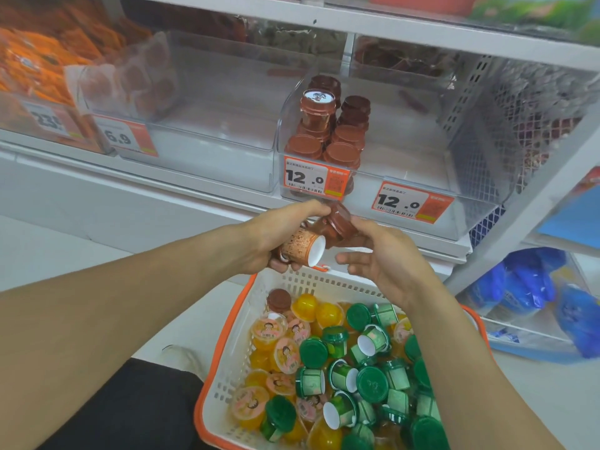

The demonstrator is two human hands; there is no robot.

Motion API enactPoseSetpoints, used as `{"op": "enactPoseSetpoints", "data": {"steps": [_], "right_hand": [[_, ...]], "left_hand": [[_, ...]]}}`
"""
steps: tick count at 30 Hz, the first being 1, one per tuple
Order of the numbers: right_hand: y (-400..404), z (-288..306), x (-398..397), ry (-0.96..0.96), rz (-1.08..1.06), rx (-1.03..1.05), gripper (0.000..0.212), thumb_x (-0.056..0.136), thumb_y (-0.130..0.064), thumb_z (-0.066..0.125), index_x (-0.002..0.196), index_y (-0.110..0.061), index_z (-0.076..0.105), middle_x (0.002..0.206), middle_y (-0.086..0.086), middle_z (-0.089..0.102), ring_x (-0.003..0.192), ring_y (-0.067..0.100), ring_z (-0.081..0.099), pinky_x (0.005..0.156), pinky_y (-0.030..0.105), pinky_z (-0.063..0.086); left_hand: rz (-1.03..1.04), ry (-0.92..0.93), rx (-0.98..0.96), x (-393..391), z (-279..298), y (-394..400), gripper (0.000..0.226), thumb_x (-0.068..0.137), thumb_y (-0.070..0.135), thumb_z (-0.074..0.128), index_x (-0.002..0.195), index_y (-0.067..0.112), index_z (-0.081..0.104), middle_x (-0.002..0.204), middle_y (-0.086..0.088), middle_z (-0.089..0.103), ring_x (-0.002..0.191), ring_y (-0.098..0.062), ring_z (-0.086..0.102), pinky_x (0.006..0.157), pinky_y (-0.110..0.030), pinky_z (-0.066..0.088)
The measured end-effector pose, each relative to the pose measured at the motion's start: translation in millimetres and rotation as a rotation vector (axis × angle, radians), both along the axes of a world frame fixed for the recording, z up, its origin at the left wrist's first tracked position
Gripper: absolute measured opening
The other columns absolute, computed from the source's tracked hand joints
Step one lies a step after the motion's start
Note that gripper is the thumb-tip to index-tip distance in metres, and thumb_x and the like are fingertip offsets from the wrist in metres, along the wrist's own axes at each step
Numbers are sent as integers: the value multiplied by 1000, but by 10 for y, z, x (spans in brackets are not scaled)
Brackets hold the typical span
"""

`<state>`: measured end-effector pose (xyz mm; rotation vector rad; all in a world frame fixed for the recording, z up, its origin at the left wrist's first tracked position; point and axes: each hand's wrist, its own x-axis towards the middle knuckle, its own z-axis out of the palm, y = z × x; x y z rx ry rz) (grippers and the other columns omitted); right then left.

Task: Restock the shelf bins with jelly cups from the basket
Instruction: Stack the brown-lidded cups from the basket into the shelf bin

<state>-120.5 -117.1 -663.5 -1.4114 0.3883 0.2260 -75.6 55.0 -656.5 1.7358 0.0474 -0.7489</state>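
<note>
My left hand (276, 235) grips brown jelly cups (305, 248), one lying on its side with its white bottom facing right, just above the basket's far rim. My right hand (386, 258) touches another brown cup (341, 222) with its fingertips, the fingers spread. A white basket with an orange rim (227, 368) on the floor holds several green, yellow and one brown cup (278, 299). The clear shelf bin (422, 157) behind the 12.0 tags holds stacked brown cups (324, 134) on its left side.
An empty clear bin (211, 125) sits to the left, with orange snack packs (39, 60) further left. Blue packets (526, 287) lie low at the right beside a white mesh shelf end (487, 125). My dark-clothed knee (130, 407) is beside the basket.
</note>
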Motion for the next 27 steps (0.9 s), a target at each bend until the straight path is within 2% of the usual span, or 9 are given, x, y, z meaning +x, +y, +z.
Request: {"op": "enactPoseSetpoints", "data": {"steps": [2, 5, 8, 10, 13, 17, 19, 23, 27], "right_hand": [[7, 82, 25, -32, -25, 26, 24, 98, -20, 60, 107, 0, 67, 86, 15, 71, 65, 19, 67, 58, 27, 53], [22, 250, 60, -104, -83, 159, 22, 95, -14, 62, 106, 4, 66, 79, 14, 72, 69, 18, 70, 63, 24, 58], [25, 503, 160, -213, -150, 235, 19, 95, -14, 60, 103, 2, 66, 72, 9, 70, 66, 15, 68, 62, 21, 56], [-14, 709, 309, -291, -212, 228, 14, 95, -14, 62, 100, -2, 66, 68, 5, 69, 65, 14, 67, 60, 20, 54], [-106, 927, 678, -309, -271, 163, 8, 95, -15, 63, 96, -7, 65, 68, 3, 67, 66, 14, 66, 59, 19, 53], [-203, 915, 1272, -163, -256, 35, 9, 99, -12, 57, 100, -5, 60, 86, 13, 65, 63, 15, 62, 51, 17, 50], [-227, 865, 1486, -118, -229, -57, 10, 100, -12, 55, 102, -4, 60, 88, 15, 65, 59, 14, 60, 46, 17, 47], [-206, 842, 1645, -91, -209, -194, 8, 98, -13, 58, 96, -7, 62, 78, 13, 66, 56, 13, 58, 42, 17, 44], [-163, 808, 1657, -106, -220, -261, 13, 95, -16, 63, 101, -4, 63, 81, 14, 68, 54, 14, 60, 43, 19, 44]], "left_hand": [[-4, -14, -29, 35, 35, 49, 44, 88, 56, 59, 98, 14, 65, 86, -13, 62, 49, -21, 49, 38, -18, 26], [27, 0, -153, 100, 155, 108, 39, 95, 49, 48, 88, 13, 61, 67, -9, 57, 47, -23, 47, 40, -17, 20], [105, 11, -247, 187, 225, 150, 40, 96, 40, 41, 79, 17, 68, 60, -8, 55, 47, -25, 46, 41, -18, 18], [132, 14, -279, 231, 231, 149, 34, 95, 33, 38, 93, 15, 67, 62, -9, 56, 47, -25, 47, 39, -18, 19], [155, 33, -303, 269, 224, 117, 27, 94, 26, 38, 98, 11, 59, 62, -10, 58, 47, -25, 47, 38, -19, 21], [166, 48, -284, 274, 258, 27, 16, 94, 25, 47, 95, 11, 55, 65, -11, 59, 48, -24, 47, 39, -20, 23], [157, 52, -269, 281, 260, -12, 14, 95, 26, 51, 91, 13, 54, 67, -12, 58, 49, -23, 48, 38, -20, 24], [139, 64, -256, 317, 237, -79, 18, 95, 31, 59, 97, 13, 59, 78, -14, 60, 52, -23, 49, 36, -21, 28], [147, 36, -199, 359, 220, -152, 35, 89, 44, 66, 101, 11, 66, 75, -10, 65, 47, -19, 51, 36, -20, 26]]}}
